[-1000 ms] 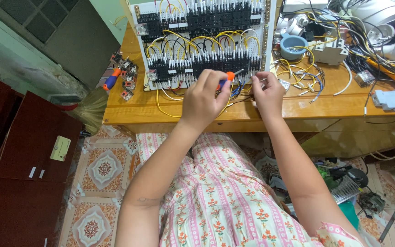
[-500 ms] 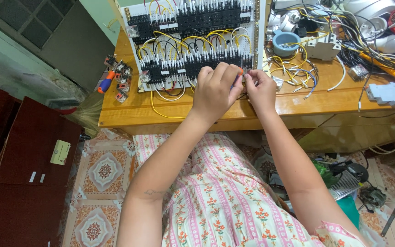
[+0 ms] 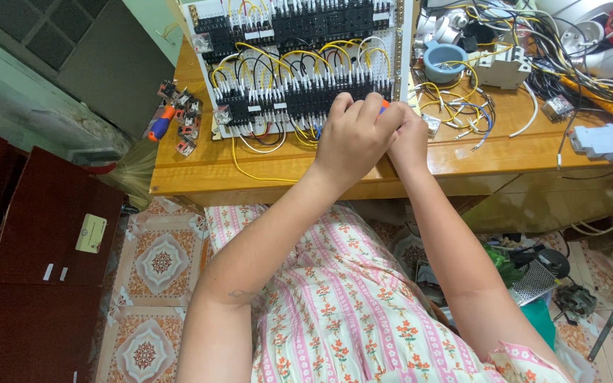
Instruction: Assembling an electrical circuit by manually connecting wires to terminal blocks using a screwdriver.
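Note:
A white wiring panel [image 3: 299,67] with rows of black terminal blocks and yellow wires lies on a wooden table [image 3: 207,174]. My left hand [image 3: 352,135] is closed around an orange-handled screwdriver [image 3: 384,104], only the handle tip showing, over the panel's lower right corner. My right hand [image 3: 409,138] sits right behind it, touching it, fingers curled at the panel's edge; what it holds is hidden.
A blue cup [image 3: 445,62], loose wires, a white breaker [image 3: 601,140] and small parts crowd the table's right side. A second orange and blue screwdriver [image 3: 159,122] and relays lie at the left edge. Dark cabinets [image 3: 44,234] stand left; tools litter the floor at right.
Both hands have come together and moved up onto the panel's lower right corner. The screwdriver handle, plainly visible before, is now mostly hidden in my left hand.

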